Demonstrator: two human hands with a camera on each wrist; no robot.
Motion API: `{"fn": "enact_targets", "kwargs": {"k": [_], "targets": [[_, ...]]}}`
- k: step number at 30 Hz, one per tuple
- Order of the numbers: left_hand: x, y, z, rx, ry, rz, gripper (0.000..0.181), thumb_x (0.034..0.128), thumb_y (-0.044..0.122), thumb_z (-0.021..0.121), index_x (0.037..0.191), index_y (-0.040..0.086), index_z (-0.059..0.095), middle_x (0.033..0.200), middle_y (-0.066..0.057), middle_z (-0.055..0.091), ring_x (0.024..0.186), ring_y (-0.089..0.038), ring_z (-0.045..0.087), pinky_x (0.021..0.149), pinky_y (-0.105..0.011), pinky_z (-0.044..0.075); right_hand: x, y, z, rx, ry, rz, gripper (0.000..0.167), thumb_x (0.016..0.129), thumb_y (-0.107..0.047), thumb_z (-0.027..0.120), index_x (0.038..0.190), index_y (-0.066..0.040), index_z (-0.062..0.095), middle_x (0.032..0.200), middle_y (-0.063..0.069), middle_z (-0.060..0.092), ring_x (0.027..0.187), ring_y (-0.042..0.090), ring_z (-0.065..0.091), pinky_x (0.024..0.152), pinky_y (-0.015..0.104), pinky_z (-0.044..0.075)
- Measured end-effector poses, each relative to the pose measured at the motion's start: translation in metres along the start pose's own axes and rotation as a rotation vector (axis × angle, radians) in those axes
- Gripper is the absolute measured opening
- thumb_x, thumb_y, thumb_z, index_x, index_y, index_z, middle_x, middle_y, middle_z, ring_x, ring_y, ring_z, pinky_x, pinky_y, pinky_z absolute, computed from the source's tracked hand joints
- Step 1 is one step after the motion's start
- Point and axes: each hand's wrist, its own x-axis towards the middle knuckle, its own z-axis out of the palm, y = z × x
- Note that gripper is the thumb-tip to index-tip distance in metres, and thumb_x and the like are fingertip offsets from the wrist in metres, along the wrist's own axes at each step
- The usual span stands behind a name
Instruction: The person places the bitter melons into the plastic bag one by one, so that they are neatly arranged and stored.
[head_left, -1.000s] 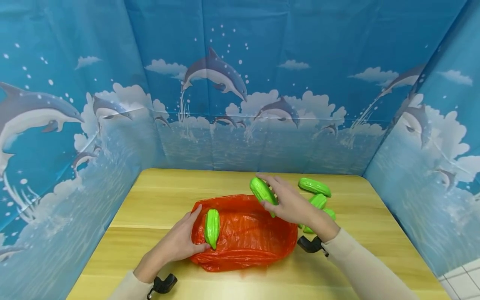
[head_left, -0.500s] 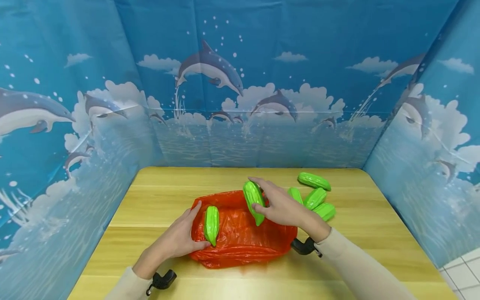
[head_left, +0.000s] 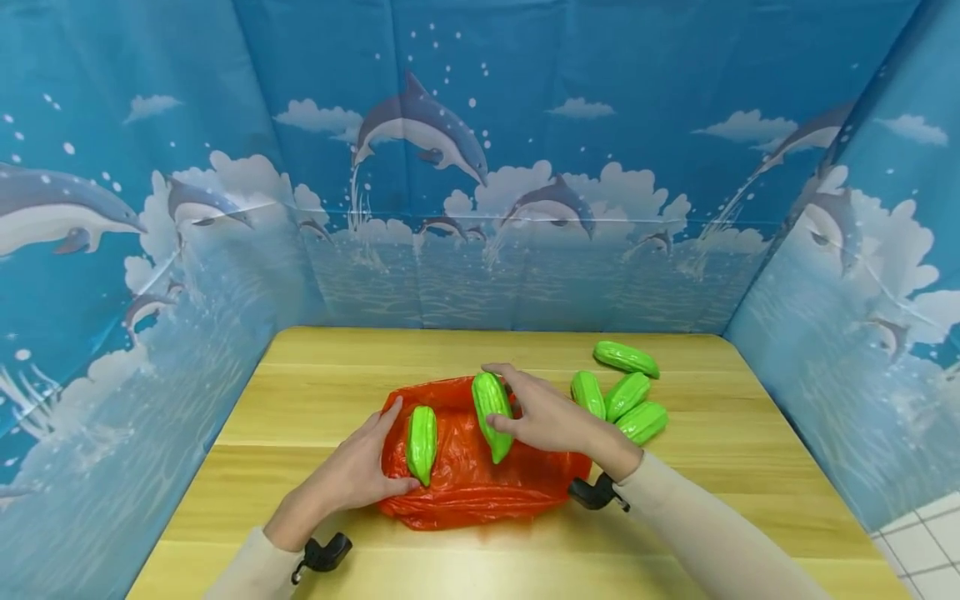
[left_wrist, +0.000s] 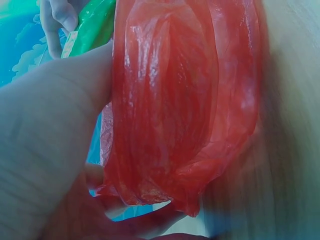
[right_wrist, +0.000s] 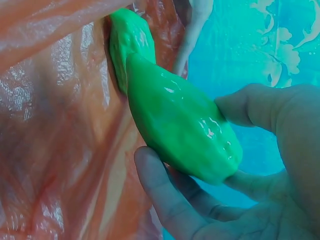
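My right hand [head_left: 543, 408] grips a bright green ridged gourd [head_left: 491, 412], thumb on one side and fingers on the other. It hangs over the mouth of a red plastic bag [head_left: 487, 521] with its pointed end down. Another green gourd [head_left: 422, 442] lies inside the bag at the left. At the bag's left rim, my left hand [head_left: 352, 467] holds the plastic, thumb and fingers spread apart. The right wrist view shows the gripped gourd [right_wrist: 180, 120] up close. Red plastic [left_wrist: 170, 90] fills the middle of the left wrist view.
Several more green gourds [head_left: 626, 396] lie right of the bag on the wooden table [head_left: 247, 483]. One gourd [head_left: 626, 358] sits farther back. A blue dolphin-print curtain [head_left: 480, 275] stands around the table's back and sides.
My right hand has carried its gourd leftward and slightly down, farther over the bag. The loose gourds at the right show more fully. The left hand keeps its place on the bag.
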Motion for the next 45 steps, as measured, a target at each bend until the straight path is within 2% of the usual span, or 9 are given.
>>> {"fn": "enact_targets", "kwargs": {"k": [5,9,17,20,25,30,37,41,45], "targets": [[0.002,0.002,-0.001,-0.008,0.000,0.013,0.135,0.0875,0.053,0.101,0.187,0.006,0.022,0.183,-0.034,0.040,0.161,-0.056,0.055,0.127,-0.074,0.054,0.006,0.002,0.005,0.031,-0.040,0.019,0.079,0.114,-0.035,0.077,0.181,-0.018,0.038,0.146,0.011,0.074,0.108,0.026,0.074,0.094,0.050,0.061],[0.003,0.003,-0.001,-0.016,-0.003,0.024,0.136,0.0865,0.054,0.101,0.187,0.005,0.022,0.183,-0.033,0.041,0.160,-0.054,0.057,0.126,-0.073,0.055,0.011,0.002,0.008,0.072,-0.090,0.037,0.080,0.114,-0.033,0.078,0.181,-0.015,0.037,0.100,0.007,0.073,0.073,0.018,0.059,0.076,0.041,0.052],[0.000,0.004,-0.004,-0.034,-0.013,0.013,0.137,0.0866,0.051,0.102,0.187,0.007,0.020,0.185,-0.036,0.034,0.162,-0.059,0.052,0.128,-0.075,0.052,0.019,-0.006,0.016,0.077,-0.126,0.091,0.083,0.114,-0.040,0.077,0.182,-0.017,0.036,0.099,0.003,0.072,0.064,0.013,0.048,0.083,0.043,0.050],[0.000,0.004,-0.004,-0.040,-0.012,0.008,0.137,0.0871,0.051,0.102,0.188,0.008,0.019,0.187,-0.036,0.032,0.163,-0.060,0.050,0.129,-0.075,0.051,0.021,-0.009,0.017,0.086,-0.143,0.096,0.083,0.114,-0.039,0.077,0.182,-0.016,0.035,0.082,0.002,0.062,0.058,0.016,0.038,0.075,0.042,0.046],[-0.001,0.002,-0.003,-0.043,-0.011,0.014,0.136,0.0878,0.051,0.101,0.188,0.007,0.019,0.186,-0.035,0.033,0.163,-0.058,0.052,0.129,-0.074,0.051,0.024,-0.012,0.022,0.117,-0.159,0.099,0.082,0.114,-0.039,0.077,0.181,-0.012,0.037,0.076,-0.003,0.056,0.063,0.015,0.047,0.074,0.038,0.047],[-0.001,0.001,-0.003,-0.048,-0.006,0.033,0.136,0.0882,0.049,0.101,0.187,0.005,0.019,0.185,-0.033,0.037,0.161,-0.054,0.055,0.129,-0.072,0.052,0.026,-0.012,0.031,0.137,-0.173,0.130,0.084,0.114,-0.041,0.077,0.181,-0.014,0.035,0.063,-0.004,0.047,0.052,0.015,0.036,0.061,0.034,0.039],[-0.003,0.002,-0.003,-0.049,-0.008,0.036,0.135,0.0887,0.050,0.101,0.187,0.004,0.020,0.184,-0.032,0.039,0.161,-0.054,0.056,0.128,-0.072,0.053,0.026,-0.014,0.036,0.145,-0.183,0.155,0.086,0.113,-0.043,0.078,0.181,-0.011,0.035,0.070,0.005,0.066,0.056,0.017,0.054,0.063,0.034,0.044],[-0.003,0.002,-0.002,-0.046,-0.012,0.034,0.134,0.0890,0.050,0.101,0.187,0.005,0.020,0.185,-0.034,0.037,0.161,-0.056,0.055,0.128,-0.073,0.052,0.027,-0.014,0.039,0.168,-0.171,0.173,0.085,0.112,-0.042,0.080,0.179,-0.011,0.037,0.096,0.009,0.080,0.072,0.019,0.074,0.072,0.036,0.055],[-0.003,0.002,-0.002,-0.041,-0.016,0.029,0.135,0.0893,0.050,0.101,0.187,0.005,0.019,0.185,-0.035,0.036,0.162,-0.057,0.053,0.129,-0.073,0.052,0.026,-0.014,0.041,0.189,-0.171,0.179,0.084,0.112,-0.041,0.081,0.178,-0.010,0.040,0.119,0.008,0.080,0.088,0.022,0.083,0.082,0.039,0.062]]}}
